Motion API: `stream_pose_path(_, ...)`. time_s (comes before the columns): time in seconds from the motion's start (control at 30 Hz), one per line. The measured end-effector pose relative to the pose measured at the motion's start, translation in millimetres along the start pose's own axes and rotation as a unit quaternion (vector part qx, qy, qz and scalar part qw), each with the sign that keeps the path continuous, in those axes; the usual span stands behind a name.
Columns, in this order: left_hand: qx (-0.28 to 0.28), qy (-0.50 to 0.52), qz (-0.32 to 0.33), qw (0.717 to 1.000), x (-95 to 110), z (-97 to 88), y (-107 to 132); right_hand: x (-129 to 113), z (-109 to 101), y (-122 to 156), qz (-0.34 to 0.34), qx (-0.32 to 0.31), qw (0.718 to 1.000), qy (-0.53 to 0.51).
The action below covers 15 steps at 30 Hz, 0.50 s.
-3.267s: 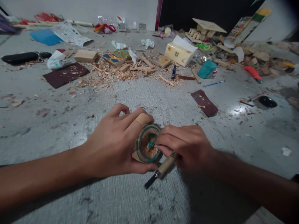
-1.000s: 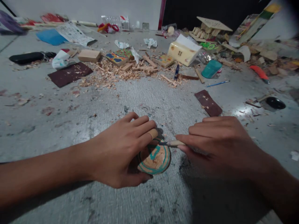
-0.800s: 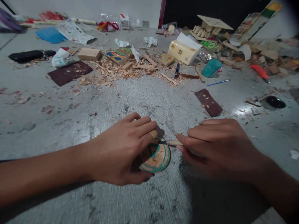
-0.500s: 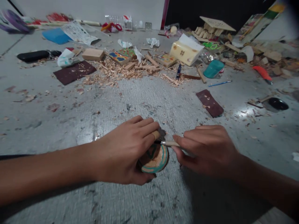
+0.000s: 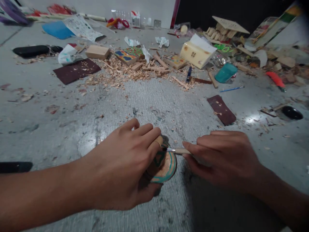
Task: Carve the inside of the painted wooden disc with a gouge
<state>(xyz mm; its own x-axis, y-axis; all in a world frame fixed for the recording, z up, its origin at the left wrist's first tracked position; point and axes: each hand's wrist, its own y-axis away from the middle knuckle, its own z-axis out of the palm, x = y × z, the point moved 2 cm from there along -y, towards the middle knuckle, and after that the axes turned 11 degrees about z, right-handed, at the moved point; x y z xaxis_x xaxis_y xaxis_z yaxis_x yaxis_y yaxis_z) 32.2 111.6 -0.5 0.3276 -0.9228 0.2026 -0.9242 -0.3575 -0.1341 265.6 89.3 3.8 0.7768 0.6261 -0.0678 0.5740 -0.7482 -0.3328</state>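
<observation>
Two hands meet low in the middle of the floor; the left hand (image 5: 120, 167) is curled over a round wood disc (image 5: 162, 166), fingers wrapped across its far edge and thumb under its near edge, so the disc is gripped and tilted up off the floor (image 5: 154, 106); one fingertip wears a tan bandage (image 5: 159, 140); the disc's face shows teal rings and a teal triangle; the right hand (image 5: 222, 158) is closed around a carving tool (image 5: 177, 150), pinching its pale handle, with the metal tip touching the disc's upper edge just beside the bandaged finger; no writing on the tool can be read; beyond the hands lies a dark sandpaper strip (image 5: 221, 109) to the right; farther off, a heap of shavings (image 5: 125, 72), a larger sandpaper sheet (image 5: 76, 70), a small yellow house (image 5: 197, 54) and a teal cup (image 5: 225, 72); a printed sheet (image 5: 80, 27) lies near the wall, its text too small to read.
</observation>
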Motion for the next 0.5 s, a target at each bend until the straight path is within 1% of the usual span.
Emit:
stream_pose_path(0.27, -0.008, -0.024, -0.014, 1.0, 2.6, -2.5, 0.7, 3.0, -2.8, 2.8, 0.014, -0.024, 1.0, -0.003)
stream_pose_path(0.37, -0.006, -0.016, 0.005, 1.0, 0.7, -2.2, 0.5, 1.8, -2.5, 2.3, 0.011, -0.026, 1.0, -0.008)
stream_pose_path(0.5, -0.004, 0.001, 0.026, 1.0, -0.2, -1.9, -0.3, -2.6, 1.7, 5.4, 0.011, -0.004, 1.0, -0.008)
